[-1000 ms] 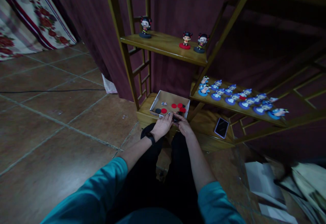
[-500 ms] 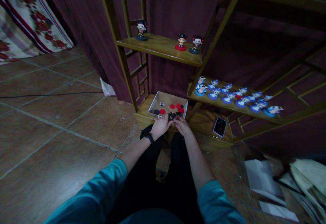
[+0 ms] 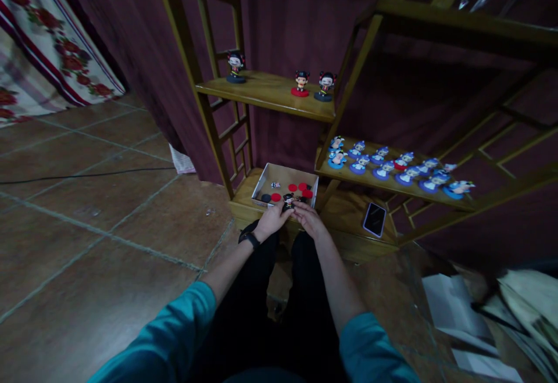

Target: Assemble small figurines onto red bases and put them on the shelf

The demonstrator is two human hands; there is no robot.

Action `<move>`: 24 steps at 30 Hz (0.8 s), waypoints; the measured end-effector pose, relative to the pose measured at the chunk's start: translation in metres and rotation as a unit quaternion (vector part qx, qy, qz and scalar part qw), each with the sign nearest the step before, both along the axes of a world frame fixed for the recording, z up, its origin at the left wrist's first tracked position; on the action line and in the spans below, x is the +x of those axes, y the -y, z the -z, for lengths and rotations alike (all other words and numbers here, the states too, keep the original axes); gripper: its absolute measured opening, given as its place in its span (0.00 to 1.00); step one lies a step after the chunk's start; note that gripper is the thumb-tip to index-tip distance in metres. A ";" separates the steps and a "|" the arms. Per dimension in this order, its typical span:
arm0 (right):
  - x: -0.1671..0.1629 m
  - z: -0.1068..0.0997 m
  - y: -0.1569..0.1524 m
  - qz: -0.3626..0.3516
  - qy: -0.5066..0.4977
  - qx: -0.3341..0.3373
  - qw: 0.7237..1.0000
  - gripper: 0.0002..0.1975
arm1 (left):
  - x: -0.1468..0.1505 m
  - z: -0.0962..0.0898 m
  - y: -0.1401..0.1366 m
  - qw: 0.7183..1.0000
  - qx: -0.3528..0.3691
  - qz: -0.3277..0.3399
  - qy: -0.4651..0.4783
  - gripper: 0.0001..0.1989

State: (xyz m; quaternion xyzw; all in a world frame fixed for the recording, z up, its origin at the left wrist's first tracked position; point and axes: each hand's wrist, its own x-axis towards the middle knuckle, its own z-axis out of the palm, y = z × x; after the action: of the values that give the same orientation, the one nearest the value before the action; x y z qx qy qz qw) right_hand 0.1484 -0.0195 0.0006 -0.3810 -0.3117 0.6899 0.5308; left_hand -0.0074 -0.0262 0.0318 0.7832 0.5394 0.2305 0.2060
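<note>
Three black-haired plastic figurines (image 3: 300, 83) are shelved far left, a fourth (image 3: 288, 199) held by half-curled left hand (image 3: 271, 222) and right hand (image 3: 309, 219), red discs (image 3: 276, 197) remaining boxed.

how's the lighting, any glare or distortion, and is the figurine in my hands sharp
Head view: dim, pale glare on the tiled floor; head view: left shelf post slants, apparently wide-angle distortion; head view: held figurine small, soft, detail unclear.
</note>
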 end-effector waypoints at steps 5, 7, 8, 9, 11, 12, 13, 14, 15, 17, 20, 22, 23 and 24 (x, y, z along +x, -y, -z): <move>-0.001 -0.005 0.002 0.012 -0.007 0.002 1.000 0.13 | -0.001 0.006 -0.004 0.998 0.009 0.003 0.058 0.20; -0.002 -0.007 0.003 0.018 -0.006 -0.001 1.000 0.13 | 0.000 0.007 -0.004 0.997 0.003 -0.002 0.072 0.19; -0.002 -0.007 0.003 0.019 -0.005 -0.002 1.000 0.13 | 0.000 0.007 -0.005 0.997 0.001 -0.004 0.079 0.19; -0.002 -0.008 0.003 0.020 -0.004 -0.003 1.000 0.13 | 0.000 0.008 -0.005 0.996 -0.001 -0.005 0.086 0.18; -0.002 -0.008 0.003 0.020 -0.005 -0.002 1.000 0.13 | 0.000 0.008 -0.006 0.995 -0.005 -0.009 0.103 0.18; -0.002 -0.008 0.003 0.020 -0.006 -0.001 1.000 0.13 | 0.000 0.007 -0.007 0.993 -0.008 -0.009 0.115 0.17; -0.002 -0.007 0.003 0.021 -0.006 0.000 1.000 0.12 | 0.000 0.007 -0.007 0.991 -0.014 -0.009 0.130 0.17; -0.002 -0.007 0.003 0.022 -0.006 0.001 1.000 0.12 | 0.000 0.006 -0.008 0.989 -0.021 -0.007 0.148 0.17; -0.002 -0.006 0.003 0.023 -0.006 0.002 1.000 0.12 | 0.000 0.006 -0.009 0.985 -0.030 -0.004 0.167 0.16; -0.002 -0.005 0.002 0.026 -0.006 0.004 1.000 0.12 | 0.000 0.006 -0.010 0.977 -0.054 0.005 0.207 0.16; -0.003 -0.003 0.002 0.024 -0.014 0.010 1.000 0.12 | 0.000 0.009 -0.013 0.963 -0.092 0.019 0.254 0.17; -0.004 -0.002 0.001 0.019 -0.018 0.011 1.000 0.13 | 0.000 0.012 -0.015 0.952 -0.112 0.023 0.283 0.18; -0.004 -0.002 0.001 0.016 -0.018 0.011 1.000 0.14 | 0.000 0.014 -0.017 0.947 -0.120 0.024 0.296 0.19; -0.005 -0.002 0.001 0.014 -0.016 0.009 1.000 0.14 | -0.001 0.016 -0.018 0.943 -0.127 0.025 0.307 0.19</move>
State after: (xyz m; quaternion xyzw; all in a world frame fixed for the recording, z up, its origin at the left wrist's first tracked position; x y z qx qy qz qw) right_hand 0.1437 -0.0202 0.0028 -0.3696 -0.3044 0.6853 0.5487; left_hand -0.0082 -0.0081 0.0153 0.6548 0.4553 0.3842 0.4651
